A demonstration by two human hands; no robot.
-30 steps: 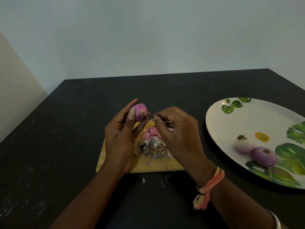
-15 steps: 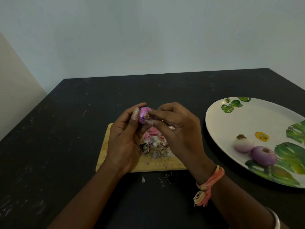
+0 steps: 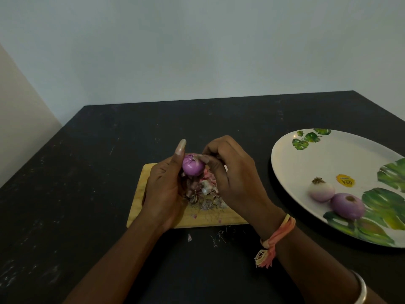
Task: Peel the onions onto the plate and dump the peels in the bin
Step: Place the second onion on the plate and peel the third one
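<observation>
1. Evidently peeling is in hand: the left hand (image 3: 163, 191) grips a small red onion (image 3: 192, 165) above the peel heap (image 3: 206, 194) on the wooden chopping board (image 3: 140, 207), thumb raised straight.
2. The right hand (image 3: 232, 178) has curled fingers (image 3: 205, 159) pinching the onion's tip.
3. The next move, I judge, calls for stripping the tip, then setting the onion on the plate (image 3: 306, 161) beside two peeled onions (image 3: 321, 189).

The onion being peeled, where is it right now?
In the head view the onion sits centre-left, gripped by the left hand above the peel pile on the wooden board, the right hand pinching its top.
</observation>
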